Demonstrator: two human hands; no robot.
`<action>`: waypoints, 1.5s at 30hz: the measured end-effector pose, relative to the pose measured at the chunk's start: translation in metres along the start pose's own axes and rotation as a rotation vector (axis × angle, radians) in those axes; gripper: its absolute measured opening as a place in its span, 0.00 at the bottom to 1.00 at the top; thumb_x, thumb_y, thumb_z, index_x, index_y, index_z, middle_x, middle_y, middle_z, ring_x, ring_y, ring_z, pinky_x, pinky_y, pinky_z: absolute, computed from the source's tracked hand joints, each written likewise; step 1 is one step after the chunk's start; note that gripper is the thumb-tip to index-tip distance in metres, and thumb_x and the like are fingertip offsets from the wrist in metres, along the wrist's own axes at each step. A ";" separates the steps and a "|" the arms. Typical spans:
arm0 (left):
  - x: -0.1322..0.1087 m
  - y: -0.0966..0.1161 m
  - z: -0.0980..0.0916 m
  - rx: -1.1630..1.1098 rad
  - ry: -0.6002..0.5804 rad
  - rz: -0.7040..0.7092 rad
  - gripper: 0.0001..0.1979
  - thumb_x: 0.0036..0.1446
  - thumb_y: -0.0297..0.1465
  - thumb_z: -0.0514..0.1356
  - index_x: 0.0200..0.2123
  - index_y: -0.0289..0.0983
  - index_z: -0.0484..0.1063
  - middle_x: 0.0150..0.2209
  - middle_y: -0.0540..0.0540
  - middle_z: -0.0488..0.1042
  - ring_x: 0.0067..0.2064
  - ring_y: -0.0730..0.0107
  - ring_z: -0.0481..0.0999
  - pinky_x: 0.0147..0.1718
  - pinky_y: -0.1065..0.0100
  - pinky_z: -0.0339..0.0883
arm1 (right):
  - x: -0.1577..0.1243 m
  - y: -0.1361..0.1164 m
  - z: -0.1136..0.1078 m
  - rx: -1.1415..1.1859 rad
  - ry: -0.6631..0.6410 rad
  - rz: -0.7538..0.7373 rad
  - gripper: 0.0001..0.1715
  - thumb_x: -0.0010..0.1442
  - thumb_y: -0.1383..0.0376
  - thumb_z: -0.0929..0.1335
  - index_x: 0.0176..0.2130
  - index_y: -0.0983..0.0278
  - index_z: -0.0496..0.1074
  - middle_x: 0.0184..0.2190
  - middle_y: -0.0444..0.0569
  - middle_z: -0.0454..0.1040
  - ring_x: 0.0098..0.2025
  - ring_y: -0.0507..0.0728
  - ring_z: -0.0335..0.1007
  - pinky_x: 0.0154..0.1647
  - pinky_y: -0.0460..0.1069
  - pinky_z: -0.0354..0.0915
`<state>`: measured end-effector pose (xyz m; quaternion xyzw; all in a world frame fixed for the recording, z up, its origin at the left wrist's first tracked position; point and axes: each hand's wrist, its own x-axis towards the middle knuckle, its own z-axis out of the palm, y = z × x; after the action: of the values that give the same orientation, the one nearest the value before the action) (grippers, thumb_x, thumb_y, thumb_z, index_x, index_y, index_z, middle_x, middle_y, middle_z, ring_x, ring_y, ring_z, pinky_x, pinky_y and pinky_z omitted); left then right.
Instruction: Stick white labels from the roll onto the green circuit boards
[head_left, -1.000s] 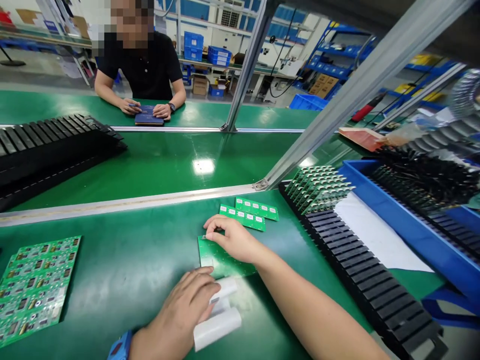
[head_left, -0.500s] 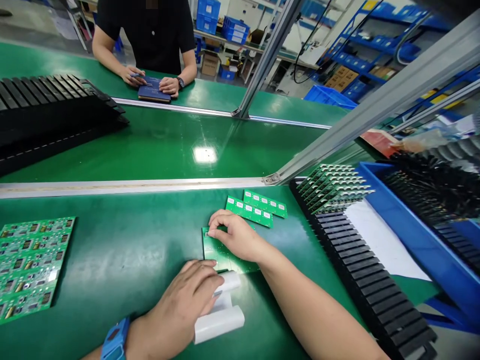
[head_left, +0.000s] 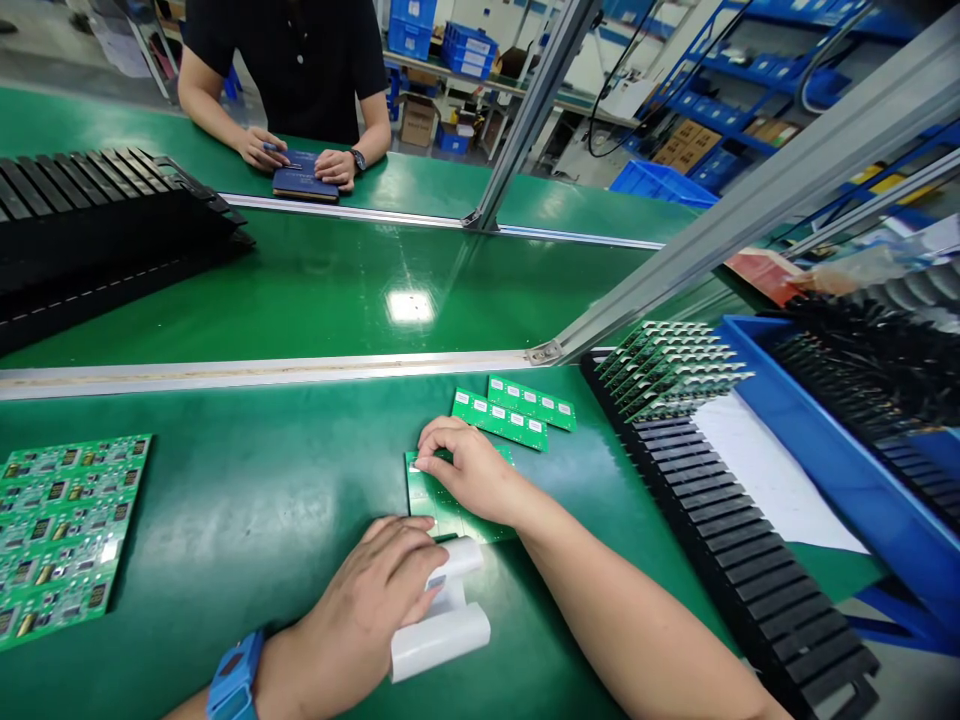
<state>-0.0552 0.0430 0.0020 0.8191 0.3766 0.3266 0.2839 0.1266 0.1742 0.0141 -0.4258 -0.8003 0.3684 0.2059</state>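
My right hand [head_left: 474, 474] is over a green circuit board [head_left: 441, 508], thumb and index finger pinched at the board's upper left corner. A small pale spot shows under the fingertips, too small to make out clearly. My left hand [head_left: 367, 600] rests at the board's lower left edge, fingers closed on a curled strip of white label paper [head_left: 442, 642]. Just beyond my right hand lie two narrow green boards, a nearer one [head_left: 501, 419] and a farther one [head_left: 532, 403], each bearing a row of white labels.
A panel of populated circuit boards [head_left: 71, 530] lies at the left. On the right are a black slotted rack [head_left: 720, 510] with upright boards [head_left: 671, 370] and a blue bin [head_left: 817, 440]. A metal frame post [head_left: 675, 245] slants across. Opposite, a person rests both hands on a dark blue notebook [head_left: 306, 180].
The view has shifted very slightly. Both hands keep practically the same place and grip; the board and label paper look unchanged.
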 end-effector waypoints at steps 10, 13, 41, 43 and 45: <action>-0.001 -0.002 0.003 0.013 0.031 0.018 0.12 0.70 0.24 0.56 0.54 0.37 0.68 0.49 0.41 0.77 0.59 0.56 0.74 0.58 0.54 0.71 | -0.002 -0.006 0.002 -0.099 0.022 0.013 0.11 0.60 0.75 0.74 0.32 0.63 0.72 0.36 0.45 0.76 0.43 0.57 0.69 0.49 0.54 0.60; -0.002 -0.006 0.005 0.021 0.037 0.041 0.12 0.70 0.24 0.56 0.54 0.37 0.68 0.48 0.41 0.77 0.59 0.56 0.74 0.58 0.54 0.70 | 0.000 -0.006 0.002 -0.054 0.067 0.060 0.16 0.55 0.74 0.78 0.38 0.63 0.71 0.35 0.43 0.75 0.40 0.56 0.70 0.47 0.53 0.60; 0.000 -0.011 0.001 -0.191 0.272 -0.350 0.15 0.60 0.32 0.62 0.49 0.40 0.63 0.38 0.45 0.80 0.35 0.64 0.81 0.33 0.66 0.73 | -0.063 -0.040 0.019 -0.119 0.126 -0.411 0.05 0.67 0.68 0.70 0.42 0.61 0.79 0.40 0.47 0.80 0.43 0.57 0.72 0.48 0.54 0.59; 0.000 -0.012 0.000 -0.158 0.267 -0.345 0.13 0.58 0.31 0.62 0.45 0.40 0.65 0.36 0.47 0.79 0.34 0.64 0.80 0.31 0.67 0.71 | -0.064 -0.038 0.019 -0.144 0.127 -0.433 0.07 0.69 0.67 0.69 0.40 0.62 0.79 0.38 0.46 0.80 0.41 0.56 0.72 0.47 0.53 0.60; -0.001 -0.014 0.000 -0.134 0.267 -0.339 0.13 0.55 0.30 0.63 0.44 0.40 0.66 0.33 0.49 0.78 0.31 0.65 0.79 0.29 0.69 0.69 | -0.064 -0.036 0.021 -0.196 0.140 -0.457 0.11 0.71 0.65 0.68 0.38 0.63 0.79 0.36 0.47 0.80 0.40 0.56 0.72 0.45 0.53 0.59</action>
<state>-0.0613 0.0500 -0.0082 0.6729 0.5206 0.4041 0.3359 0.1292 0.0989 0.0274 -0.2765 -0.8915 0.2026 0.2963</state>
